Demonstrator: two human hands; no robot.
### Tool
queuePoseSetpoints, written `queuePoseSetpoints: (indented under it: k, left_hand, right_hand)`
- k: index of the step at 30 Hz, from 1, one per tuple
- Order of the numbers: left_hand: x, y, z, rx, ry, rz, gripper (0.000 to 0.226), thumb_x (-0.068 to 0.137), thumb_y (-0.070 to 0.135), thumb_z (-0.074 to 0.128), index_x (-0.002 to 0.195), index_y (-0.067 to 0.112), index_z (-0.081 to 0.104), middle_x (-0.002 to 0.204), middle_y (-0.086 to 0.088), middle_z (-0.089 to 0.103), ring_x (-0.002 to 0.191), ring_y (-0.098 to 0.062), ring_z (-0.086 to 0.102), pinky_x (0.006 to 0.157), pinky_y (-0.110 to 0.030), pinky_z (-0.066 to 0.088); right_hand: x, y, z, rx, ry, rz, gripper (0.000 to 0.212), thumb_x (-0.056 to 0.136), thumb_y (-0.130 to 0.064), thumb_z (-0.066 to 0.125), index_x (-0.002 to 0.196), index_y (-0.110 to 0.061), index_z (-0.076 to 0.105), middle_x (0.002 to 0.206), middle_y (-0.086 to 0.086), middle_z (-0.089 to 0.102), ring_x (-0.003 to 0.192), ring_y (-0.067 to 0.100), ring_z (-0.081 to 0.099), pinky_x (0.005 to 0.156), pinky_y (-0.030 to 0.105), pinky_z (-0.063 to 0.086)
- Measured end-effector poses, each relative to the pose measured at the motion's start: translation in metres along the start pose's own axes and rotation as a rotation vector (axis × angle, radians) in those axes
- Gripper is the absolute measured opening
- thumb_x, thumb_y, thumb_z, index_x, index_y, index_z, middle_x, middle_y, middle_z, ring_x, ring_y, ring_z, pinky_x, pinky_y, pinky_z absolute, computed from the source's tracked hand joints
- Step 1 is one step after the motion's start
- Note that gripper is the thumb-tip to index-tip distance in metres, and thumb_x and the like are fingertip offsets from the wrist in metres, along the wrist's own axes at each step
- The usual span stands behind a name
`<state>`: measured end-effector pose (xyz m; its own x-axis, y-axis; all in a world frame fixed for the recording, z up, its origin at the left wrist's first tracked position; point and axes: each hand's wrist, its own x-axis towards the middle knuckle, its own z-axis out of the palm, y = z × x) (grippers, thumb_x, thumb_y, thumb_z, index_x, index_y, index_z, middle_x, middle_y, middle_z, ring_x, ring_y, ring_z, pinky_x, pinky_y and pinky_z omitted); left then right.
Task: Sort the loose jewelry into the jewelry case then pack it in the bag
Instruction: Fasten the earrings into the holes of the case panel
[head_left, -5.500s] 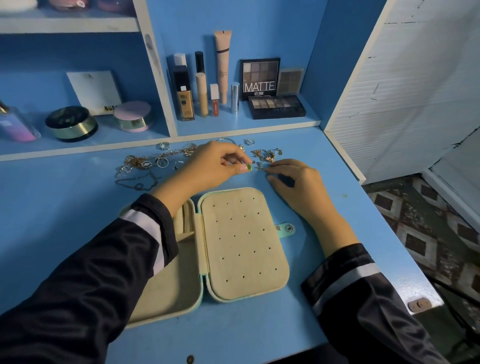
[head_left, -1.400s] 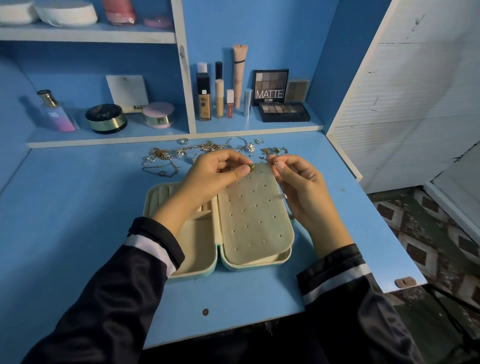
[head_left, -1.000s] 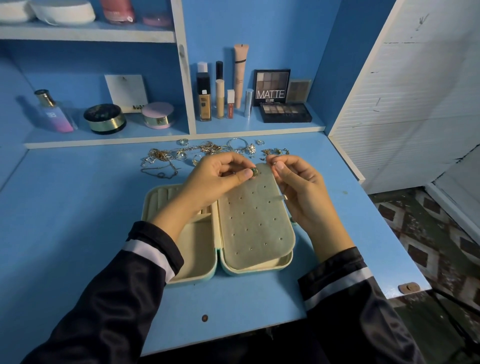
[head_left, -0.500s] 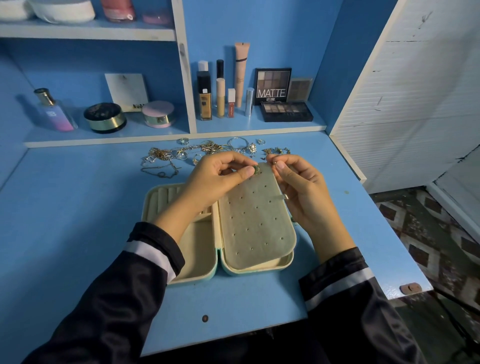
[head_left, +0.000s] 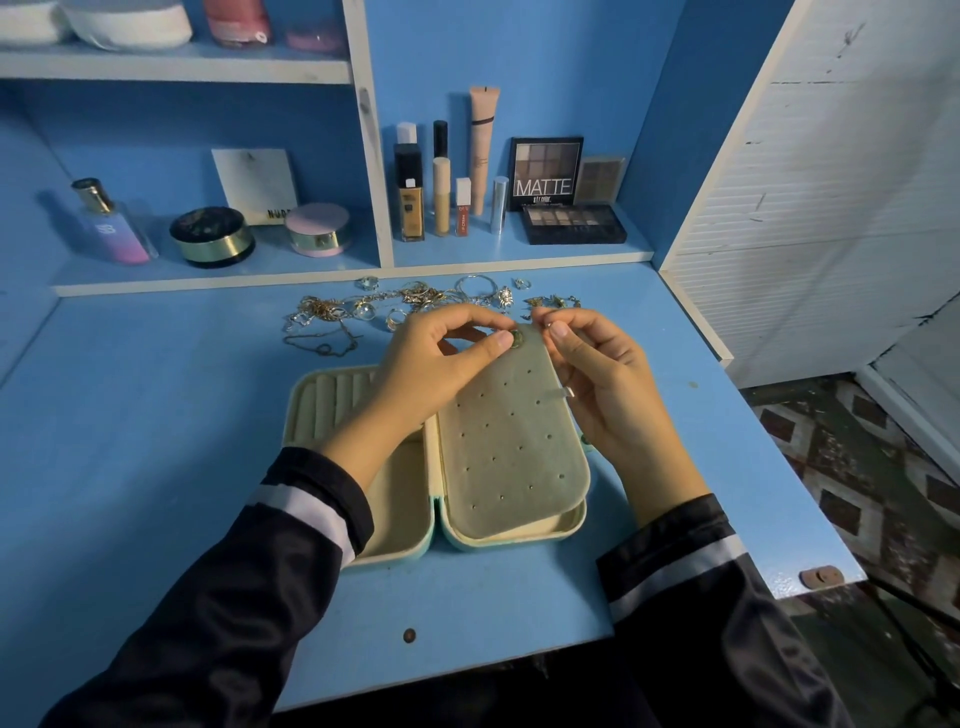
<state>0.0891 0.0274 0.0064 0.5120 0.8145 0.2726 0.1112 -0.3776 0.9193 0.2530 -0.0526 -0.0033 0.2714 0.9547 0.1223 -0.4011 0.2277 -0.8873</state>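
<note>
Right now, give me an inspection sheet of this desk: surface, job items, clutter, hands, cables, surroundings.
Surface: blue desk, one small dark spot near the front edge.
Job's things: jewelry case lies open; its holed panel is tilted up; an earring sits at the panel's top edge; loose jewelry is heaped behind the case; no bag in view.
Clutter: makeup, a perfume bottle and jars on the shelf.
Hands: left hand pinches the earring; right hand holds the panel's top right edge.
Cables: nothing seen.
Surroundings: white slatted door at right, patterned floor below.
</note>
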Motion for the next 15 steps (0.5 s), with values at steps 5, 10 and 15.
queuePoseSetpoints:
  k: [5, 10, 15]
  left_hand:
    - [-0.001, 0.002, 0.000, -0.016, -0.005, -0.006, 0.021, 0.088, 0.018, 0.072, 0.097, 0.036, 0.070, 0.098, 0.019, 0.072, 0.092, -0.001, 0.066, 0.085, -0.023, 0.052]
    - [-0.001, 0.006, -0.003, -0.049, -0.015, -0.014, 0.023, 0.089, 0.018, 0.071, 0.101, 0.038, 0.070, 0.103, 0.018, 0.072, 0.092, -0.007, 0.066, 0.081, -0.017, 0.051]
    - [-0.001, 0.012, -0.013, -0.086, -0.053, 0.004, 0.026, 0.091, 0.014, 0.068, 0.109, 0.033, 0.068, 0.111, 0.012, 0.070, 0.099, -0.012, 0.066, 0.087, -0.022, 0.052]
  right_hand:
    - [0.001, 0.000, 0.002, 0.056, -0.016, 0.006, 0.013, 0.090, -0.002, 0.056, 0.092, -0.006, 0.069, 0.103, 0.007, 0.069, 0.097, 0.015, 0.063, 0.088, 0.026, 0.051]
    - [0.000, -0.001, 0.010, 0.126, -0.026, 0.008, 0.021, 0.092, 0.001, 0.053, 0.088, -0.008, 0.071, 0.102, 0.007, 0.069, 0.087, 0.013, 0.065, 0.081, 0.025, 0.052]
    - [0.004, -0.004, 0.021, 0.151, -0.032, 0.003, 0.014, 0.095, 0.003, 0.046, 0.099, 0.001, 0.060, 0.091, 0.004, 0.070, 0.077, 0.009, 0.066, 0.076, 0.022, 0.054]
